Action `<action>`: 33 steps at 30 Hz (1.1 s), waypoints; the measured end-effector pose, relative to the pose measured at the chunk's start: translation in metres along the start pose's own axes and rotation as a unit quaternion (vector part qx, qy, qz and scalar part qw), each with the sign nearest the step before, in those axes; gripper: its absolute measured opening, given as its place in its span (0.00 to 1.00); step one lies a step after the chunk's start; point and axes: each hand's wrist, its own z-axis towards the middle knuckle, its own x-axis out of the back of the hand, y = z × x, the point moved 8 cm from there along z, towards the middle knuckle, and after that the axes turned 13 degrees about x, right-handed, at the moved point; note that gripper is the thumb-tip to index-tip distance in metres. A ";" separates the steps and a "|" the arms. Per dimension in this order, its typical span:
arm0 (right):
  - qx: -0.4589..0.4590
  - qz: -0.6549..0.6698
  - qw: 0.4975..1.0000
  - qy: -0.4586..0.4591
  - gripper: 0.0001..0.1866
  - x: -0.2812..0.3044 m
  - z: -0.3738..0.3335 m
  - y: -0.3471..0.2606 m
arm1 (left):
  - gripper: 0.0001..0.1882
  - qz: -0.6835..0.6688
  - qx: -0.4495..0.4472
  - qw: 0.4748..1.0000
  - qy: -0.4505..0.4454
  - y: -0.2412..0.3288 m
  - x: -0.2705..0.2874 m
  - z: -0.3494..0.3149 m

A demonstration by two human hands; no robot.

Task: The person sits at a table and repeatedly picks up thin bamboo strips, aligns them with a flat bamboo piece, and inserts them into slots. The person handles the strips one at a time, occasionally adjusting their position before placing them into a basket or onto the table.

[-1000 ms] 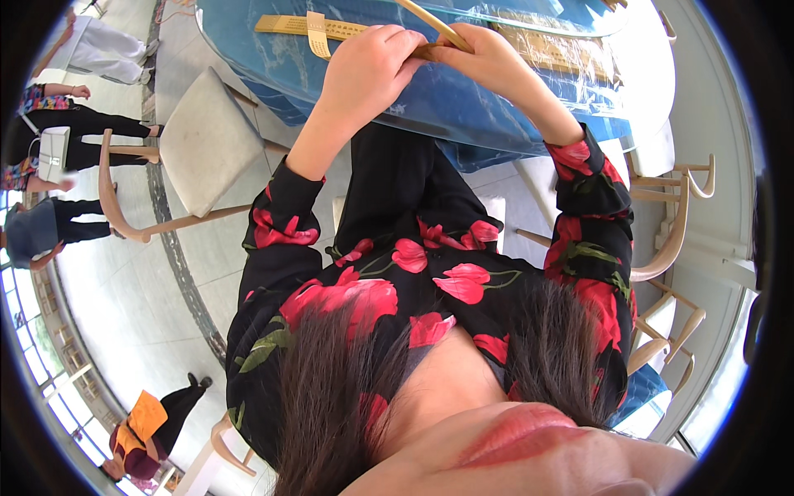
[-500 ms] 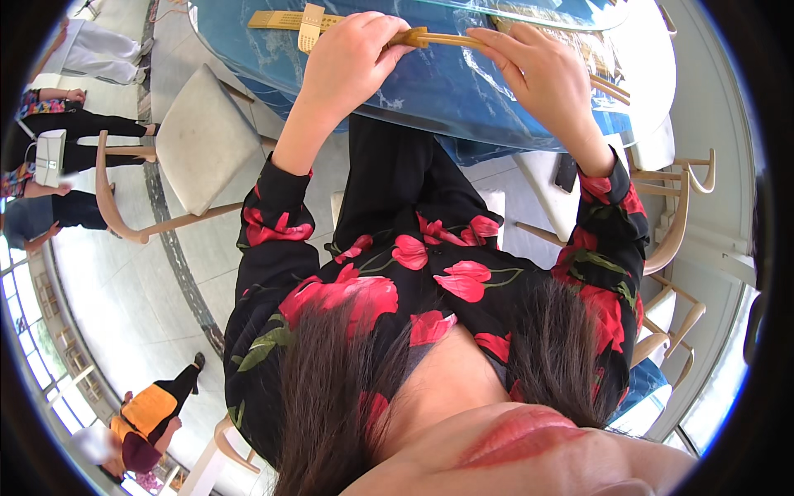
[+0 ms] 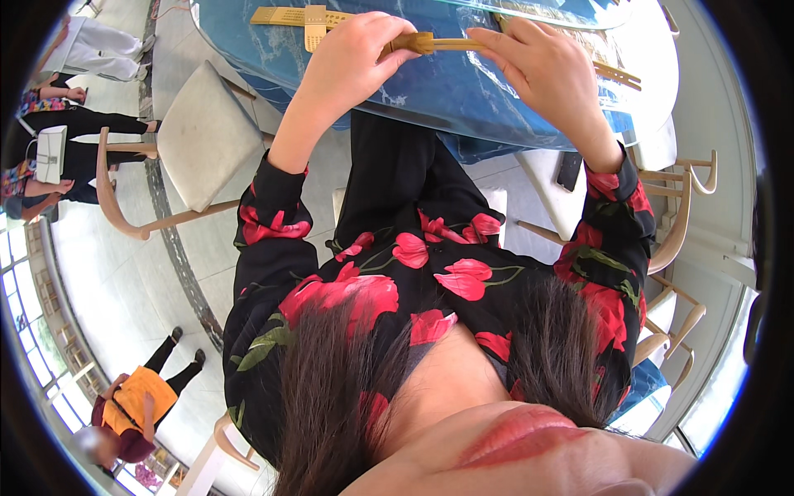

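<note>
Both of my hands are raised over the near edge of a table with a blue marbled cover [image 3: 397,103]. A pair of thin, light wooden chopsticks [image 3: 455,45] lies level between them. My left hand [image 3: 356,62] is closed round a golden-brown piece [image 3: 424,43] at the chopsticks' left end; most of that piece is hidden in the fist. My right hand [image 3: 542,70] pinches the chopsticks further along with thumb and fingers. Their other ends stick out beyond its right side. A flat golden strip [image 3: 277,16] with a pale perforated band [image 3: 315,29] across it lies behind my left hand.
A glass disc [image 3: 546,11] rests on the table's far part. Beside me stand a pale-seated chair [image 3: 203,136] on the left and another seat [image 3: 550,186] on the right with a dark phone [image 3: 569,171] on it. A person in an orange apron [image 3: 141,398] is at the lower left.
My right hand has shifted slightly to the right, and the chopsticks' protruding ends sit a little higher and closer together. My left hand keeps its hold. The person in orange has moved and turned.
</note>
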 end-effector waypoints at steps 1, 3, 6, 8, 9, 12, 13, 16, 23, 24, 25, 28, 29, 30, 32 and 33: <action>-0.005 0.011 1.000 -0.001 0.13 -0.002 0.001 0.000 | 0.15 0.003 -0.007 1.000 0.001 0.001 0.000 -0.001; -0.023 0.040 0.999 -0.008 0.13 -0.006 0.001 0.001 | 0.15 -0.008 -0.012 1.000 0.003 0.002 0.000 -0.001; -0.053 0.076 0.996 -0.017 0.13 -0.016 -0.002 0.002 | 0.14 -0.035 -0.015 0.999 -0.012 0.005 0.000 0.001; -0.065 0.077 0.995 -0.009 0.13 -0.017 -0.003 0.002 | 0.12 -0.077 0.003 0.997 -0.028 0.001 -0.001 0.002; -0.059 0.066 0.996 -0.002 0.13 -0.016 -0.002 0.000 | 0.12 -0.109 0.020 0.993 -0.036 -0.005 -0.002 0.004; -0.048 0.037 0.998 0.010 0.13 -0.014 0.000 -0.003 | 0.09 -0.134 0.059 0.988 -0.052 -0.011 -0.002 0.007; -0.046 0.031 0.998 0.009 0.13 -0.014 0.000 -0.004 | 0.08 -0.130 0.070 0.987 -0.056 -0.010 -0.001 0.008; -0.040 0.017 0.999 0.000 0.13 -0.014 0.000 -0.006 | 0.06 -0.092 0.067 0.993 -0.043 -0.004 0.000 0.010; -0.050 0.011 0.999 0.006 0.12 -0.013 0.000 -0.009 | 0.05 -0.046 0.084 0.995 -0.012 0.006 0.002 0.012; -0.051 0.016 0.998 0.009 0.12 -0.013 0.001 -0.009 | 0.05 -0.047 0.085 0.995 -0.006 0.005 0.004 0.013; -0.053 0.022 0.998 0.012 0.12 -0.013 0.002 -0.009 | 0.05 -0.047 0.086 0.995 -0.001 0.004 0.006 0.014; -0.066 0.045 0.997 0.011 0.15 -0.014 0.002 -0.011 | 0.05 -0.067 0.106 0.992 -0.016 -0.001 0.006 0.015; -0.072 0.055 0.996 0.009 0.17 -0.014 0.002 -0.013 | 0.05 -0.066 0.089 0.994 -0.019 -0.001 0.007 0.016; -0.061 0.042 0.997 -0.006 0.20 -0.018 0.003 -0.017 | 0.05 -0.066 0.072 0.995 -0.023 0.000 0.006 0.017; -0.039 0.017 0.999 -0.035 0.27 -0.027 0.004 -0.026 | 0.04 -0.082 0.066 0.993 -0.047 0.000 0.004 0.020; -0.045 0.044 0.998 -0.031 0.30 -0.031 0.003 -0.027 | 0.04 -0.100 0.076 0.990 -0.067 0.001 0.002 0.024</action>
